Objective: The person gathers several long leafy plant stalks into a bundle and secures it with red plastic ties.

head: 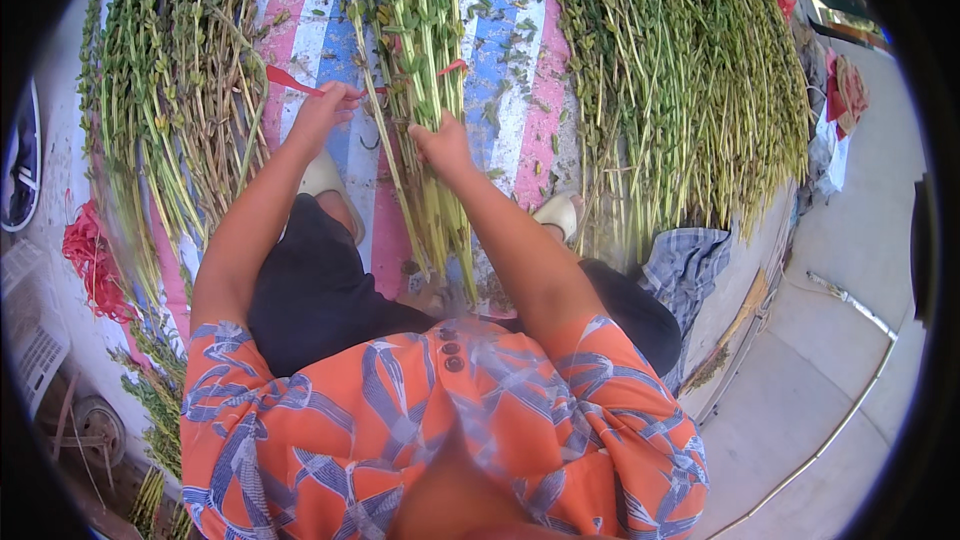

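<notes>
My right hand [441, 144] grips a bundle of green plant stalks with seed pods [424, 37], which lies on a striped plastic sheet [360, 157] between my feet. To its left, my left hand [330, 111] pinches a red plastic strip [289, 80]. The strip runs toward the bundle, and a red piece shows at the bundle's right side. A few stalks stand slightly apart on the bundle's left. Where the strip passes under or through the stalks is hidden.
More stalks lie in a row at the left [180, 90] and in a wide pile at the right [675, 90]. Red plastic strips [94, 262] are heaped at far left. A checked cloth [686, 266] lies by my right knee, with a long thin pole [847, 420] beyond it.
</notes>
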A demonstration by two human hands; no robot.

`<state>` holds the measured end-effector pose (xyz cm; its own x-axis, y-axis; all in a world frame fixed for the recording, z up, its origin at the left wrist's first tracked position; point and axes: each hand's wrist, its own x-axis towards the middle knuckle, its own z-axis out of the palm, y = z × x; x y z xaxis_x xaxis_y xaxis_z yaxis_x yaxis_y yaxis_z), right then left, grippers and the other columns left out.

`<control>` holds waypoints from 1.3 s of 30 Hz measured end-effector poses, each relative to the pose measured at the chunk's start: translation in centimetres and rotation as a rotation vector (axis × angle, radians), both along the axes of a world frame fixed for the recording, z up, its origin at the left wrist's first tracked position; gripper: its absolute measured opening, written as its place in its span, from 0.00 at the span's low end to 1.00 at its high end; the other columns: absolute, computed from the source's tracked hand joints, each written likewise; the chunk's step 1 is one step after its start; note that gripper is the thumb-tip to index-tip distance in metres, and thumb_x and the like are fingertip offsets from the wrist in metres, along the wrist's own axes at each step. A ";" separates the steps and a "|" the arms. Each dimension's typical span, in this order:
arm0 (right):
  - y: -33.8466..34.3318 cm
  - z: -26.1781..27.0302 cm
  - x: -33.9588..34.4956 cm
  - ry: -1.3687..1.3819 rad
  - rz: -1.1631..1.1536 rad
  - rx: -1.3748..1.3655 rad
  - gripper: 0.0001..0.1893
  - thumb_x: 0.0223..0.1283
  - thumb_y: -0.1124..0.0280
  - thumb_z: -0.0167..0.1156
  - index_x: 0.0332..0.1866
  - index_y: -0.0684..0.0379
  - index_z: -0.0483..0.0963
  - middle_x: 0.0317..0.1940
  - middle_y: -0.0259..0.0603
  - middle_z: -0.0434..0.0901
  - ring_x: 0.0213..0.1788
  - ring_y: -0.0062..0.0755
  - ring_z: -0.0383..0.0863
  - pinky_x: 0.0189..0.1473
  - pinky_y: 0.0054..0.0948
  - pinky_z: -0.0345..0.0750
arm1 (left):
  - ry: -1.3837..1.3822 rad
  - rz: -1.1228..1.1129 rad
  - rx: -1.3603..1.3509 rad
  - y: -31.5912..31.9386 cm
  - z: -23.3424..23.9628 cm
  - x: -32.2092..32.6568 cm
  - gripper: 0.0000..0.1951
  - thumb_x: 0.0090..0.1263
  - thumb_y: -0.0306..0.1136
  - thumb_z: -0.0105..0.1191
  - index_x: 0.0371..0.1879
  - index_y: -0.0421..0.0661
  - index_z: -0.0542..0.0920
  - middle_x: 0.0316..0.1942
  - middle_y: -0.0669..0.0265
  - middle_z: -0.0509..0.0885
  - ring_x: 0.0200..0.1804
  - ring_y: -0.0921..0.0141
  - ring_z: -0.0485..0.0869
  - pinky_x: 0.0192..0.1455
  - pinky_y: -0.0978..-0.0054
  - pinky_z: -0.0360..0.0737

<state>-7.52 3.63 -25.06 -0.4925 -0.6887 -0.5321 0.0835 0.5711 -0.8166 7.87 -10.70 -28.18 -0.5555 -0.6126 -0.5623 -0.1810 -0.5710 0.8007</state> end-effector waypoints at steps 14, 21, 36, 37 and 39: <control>-1.7 0.0 -0.5 -0.294 0.026 -0.079 0.10 0.56 0.66 0.49 0.33 0.64 0.64 0.21 0.42 0.74 0.19 0.27 0.74 0.22 0.24 0.72 | -0.047 -0.281 -0.188 0.2 1.1 -2.3 0.20 0.64 0.48 0.43 0.42 0.44 0.73 0.39 0.69 0.75 0.42 0.76 0.72 0.46 0.79 0.69; -1.4 -0.7 -1.4 -0.107 0.159 -0.165 0.14 0.54 0.62 0.47 0.34 0.65 0.69 0.25 0.46 0.76 0.29 0.37 0.76 0.32 0.30 0.72 | -0.118 -0.277 -0.041 -0.1 0.3 -5.5 0.13 0.56 0.43 0.56 0.28 0.46 0.75 0.24 0.74 0.73 0.27 0.81 0.70 0.33 0.84 0.69; 13.2 2.9 2.5 0.043 0.332 0.046 0.11 0.59 0.65 0.43 0.38 0.63 0.63 0.20 0.47 0.71 0.24 0.44 0.72 0.29 0.34 0.70 | -0.103 -0.084 -0.052 0.5 -0.3 -7.2 0.09 0.54 0.37 0.58 0.26 0.46 0.75 0.20 0.75 0.71 0.23 0.82 0.66 0.25 0.85 0.64; 12.9 2.7 2.9 -0.135 0.284 0.097 0.11 0.60 0.65 0.42 0.39 0.63 0.62 0.21 0.42 0.71 0.23 0.35 0.72 0.27 0.29 0.70 | -0.111 -0.096 -0.095 0.3 -0.6 -7.0 0.10 0.55 0.39 0.58 0.27 0.46 0.75 0.20 0.75 0.71 0.23 0.82 0.66 0.25 0.84 0.64; 12.6 2.4 3.1 -0.228 0.228 0.086 0.09 0.61 0.67 0.41 0.38 0.63 0.61 0.21 0.40 0.69 0.21 0.31 0.70 0.26 0.27 0.69 | -0.114 -0.145 -0.155 -0.1 -0.7 -6.6 0.13 0.56 0.42 0.56 0.27 0.45 0.75 0.20 0.74 0.70 0.23 0.82 0.66 0.25 0.84 0.64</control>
